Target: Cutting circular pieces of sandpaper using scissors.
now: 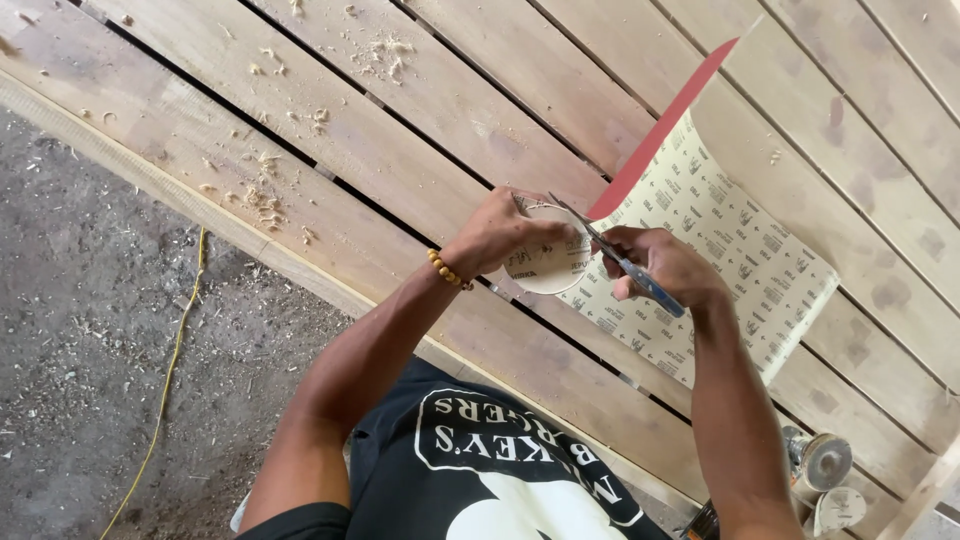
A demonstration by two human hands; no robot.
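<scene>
the left hand [500, 232] curls down, pinching a round sandpaper disc [548, 268]. the right hand [665, 268] grips scissors [620, 262], blades at the disc's edge, over the slatted bench [420, 130].

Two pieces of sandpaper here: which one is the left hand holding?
The left hand holds the small round disc, not the large sheet curling up red-sided behind it.

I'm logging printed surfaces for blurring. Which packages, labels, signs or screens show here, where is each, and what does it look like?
Sandpaper sheet: on the wooden slats, right of centre; curled rectangle, cream back with repeated dark print, red abrasive face at its upper edge.
Round cut disc: in the left hand, beside the scissors held by the right hand; cream with dark print.
No packages, signs or screens.
</scene>
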